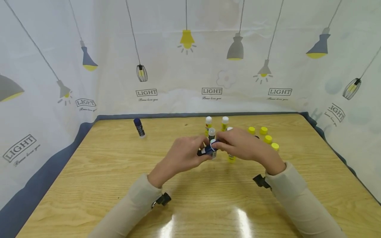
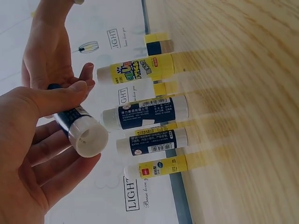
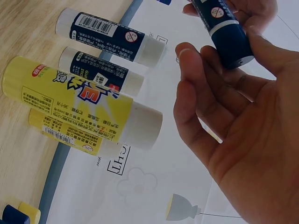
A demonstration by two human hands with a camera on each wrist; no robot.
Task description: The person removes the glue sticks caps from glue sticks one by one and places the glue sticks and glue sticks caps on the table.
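Observation:
My left hand (image 1: pixel 186 152) grips a navy glue stick (image 2: pixel 74 116), tilted, its hollow white base toward the left wrist camera. At the other end, my right hand (image 3: pixel 238 112) holds the navy cap (image 3: pixel 232 49) between thumb and fingers; the cap is on the stick. Just beyond the hands, two navy glue sticks (image 2: pixel 152 112) stand upright, their white tops bare. Several yellow glue sticks (image 3: pixel 70 100) stand beside them, also uncapped; the hands partly hide this group in the head view.
Several yellow caps (image 1: pixel 268 139) rest on the wooden table (image 1: pixel 98 185) to the right, with a navy cap (image 3: pixel 16 214) among them. Far left stands a capped navy glue stick (image 1: pixel 139 128). Behind the table hangs a lamp-printed curtain (image 1: pixel 166 66).

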